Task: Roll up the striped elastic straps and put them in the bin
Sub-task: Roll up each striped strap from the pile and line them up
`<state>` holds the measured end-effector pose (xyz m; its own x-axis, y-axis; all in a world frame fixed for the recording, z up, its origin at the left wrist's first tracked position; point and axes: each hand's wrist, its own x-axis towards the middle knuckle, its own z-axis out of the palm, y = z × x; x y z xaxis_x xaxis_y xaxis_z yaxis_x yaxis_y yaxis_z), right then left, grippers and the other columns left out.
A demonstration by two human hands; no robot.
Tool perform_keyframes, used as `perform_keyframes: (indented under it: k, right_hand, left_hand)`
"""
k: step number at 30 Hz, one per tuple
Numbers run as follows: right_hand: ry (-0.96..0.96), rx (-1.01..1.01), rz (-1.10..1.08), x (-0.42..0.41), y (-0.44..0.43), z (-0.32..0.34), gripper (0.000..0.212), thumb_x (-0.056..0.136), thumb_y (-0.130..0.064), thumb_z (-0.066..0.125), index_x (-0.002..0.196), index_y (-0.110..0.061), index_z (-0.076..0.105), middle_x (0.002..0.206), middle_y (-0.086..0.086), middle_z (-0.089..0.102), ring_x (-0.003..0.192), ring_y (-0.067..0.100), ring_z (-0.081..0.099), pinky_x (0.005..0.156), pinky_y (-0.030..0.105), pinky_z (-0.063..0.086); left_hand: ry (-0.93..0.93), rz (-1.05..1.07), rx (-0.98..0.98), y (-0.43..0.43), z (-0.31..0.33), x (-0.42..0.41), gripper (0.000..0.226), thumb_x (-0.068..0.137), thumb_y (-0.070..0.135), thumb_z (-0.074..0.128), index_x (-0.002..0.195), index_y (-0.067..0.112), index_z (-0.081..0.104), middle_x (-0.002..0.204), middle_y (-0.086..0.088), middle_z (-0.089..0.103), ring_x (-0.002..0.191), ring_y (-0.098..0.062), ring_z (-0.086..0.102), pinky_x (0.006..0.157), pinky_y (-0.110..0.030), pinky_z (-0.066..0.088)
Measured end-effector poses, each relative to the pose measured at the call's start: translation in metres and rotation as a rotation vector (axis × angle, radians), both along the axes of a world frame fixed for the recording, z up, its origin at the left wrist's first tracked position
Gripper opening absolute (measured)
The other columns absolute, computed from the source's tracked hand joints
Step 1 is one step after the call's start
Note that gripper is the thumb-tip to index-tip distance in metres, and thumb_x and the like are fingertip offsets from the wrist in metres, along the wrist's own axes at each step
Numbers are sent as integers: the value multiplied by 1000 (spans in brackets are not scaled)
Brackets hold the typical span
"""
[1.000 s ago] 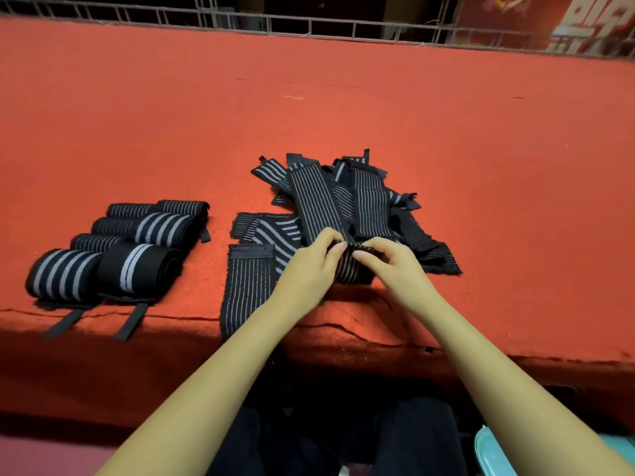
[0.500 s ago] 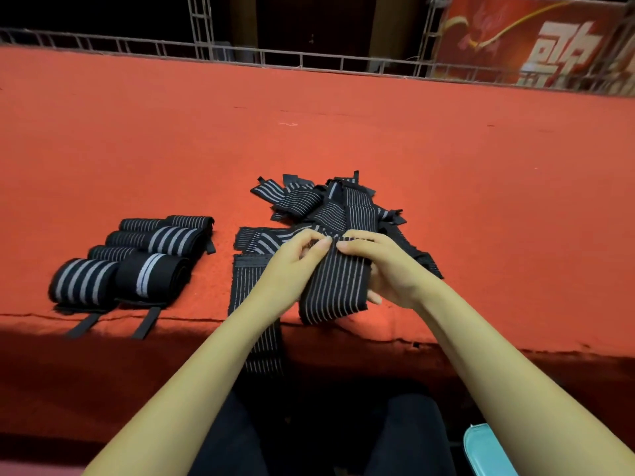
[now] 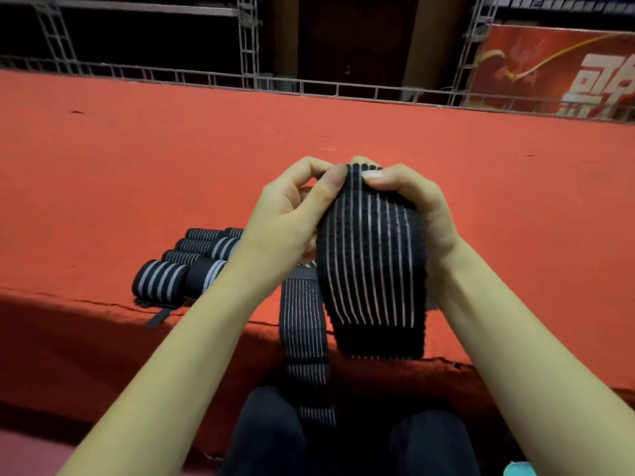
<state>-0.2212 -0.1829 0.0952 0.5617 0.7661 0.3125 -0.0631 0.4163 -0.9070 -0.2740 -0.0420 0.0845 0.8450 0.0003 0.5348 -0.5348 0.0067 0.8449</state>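
My lap, in dark trousers [image 3: 309, 441], fills the bottom of the view. A loose striped strap [image 3: 304, 338] hangs over the front edge of the red carpeted platform [image 3: 498, 201] and down onto my lap.

Just above it, both hands hold a second striped elastic strap [image 3: 372, 269] in the air, clear of the platform. My left hand [image 3: 288, 214] pinches its top left corner between thumb and curled fingers. My right hand [image 3: 419, 207] grips the top right edge, with the thumb on the near face and the fingers curled behind. The strap hangs flat from this grip, plain black end lowest.

To the left, near the platform edge, rolled straps [image 3: 185, 266] lie touching one another, with one black tab [image 3: 157, 317] trailing toward me.

Beyond the platform stand a metal truss railing [image 3: 247, 46] and a red banner [image 3: 556, 70].
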Motion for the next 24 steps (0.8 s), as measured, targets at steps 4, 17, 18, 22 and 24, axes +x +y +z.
perform_keyframes:
  k: [4, 17, 18, 22, 24]
  right_hand:
    - [55, -184, -116, 26, 22, -29, 41, 81, -28, 59, 114, -4, 51, 96, 25, 49, 78, 31, 55, 71, 35, 47]
    - [-19, -777, -492, 78, 43, -176, 16, 96, -17, 57, 93, -2, 60, 65, 6, 56, 48, 13, 55, 38, 24, 44]
    - [-59, -798, -543, 83, 45, -182, 19, 94, -20, 60, 89, -1, 62, 66, 7, 56, 51, 16, 54, 41, 26, 44]
    - [-194, -811, -753, 105, 51, -191, 20, 86, -24, 69, 78, -6, 67, 68, 7, 62, 63, 16, 58, 60, 37, 51]
    - [-254, -835, -791, 112, 57, -194, 18, 87, -23, 69, 77, -8, 68, 74, 7, 66, 67, 13, 57, 66, 31, 46]
  left_hand:
    - [166, 90, 11, 27, -23, 18, 22, 90, 40, 53, 93, 19, 59, 82, -9, 53, 70, -21, 46, 59, -33, 38]
    - [554, 511, 435, 71, -185, 95, 18, 91, 28, 64, 80, 14, 60, 70, 9, 58, 67, -5, 52, 57, -13, 34]
    - [550, 532, 439, 71, -188, 99, 18, 90, 28, 65, 78, 15, 60, 71, 10, 58, 69, -5, 53, 59, -16, 35]
    - [534, 599, 431, 72, -193, 116, 21, 90, 29, 65, 71, 22, 57, 74, 12, 59, 72, -3, 55, 60, -15, 36]
    - [544, 618, 417, 71, -196, 124, 20, 90, 28, 65, 74, 19, 59, 73, 12, 59, 70, 1, 53, 57, -8, 36]
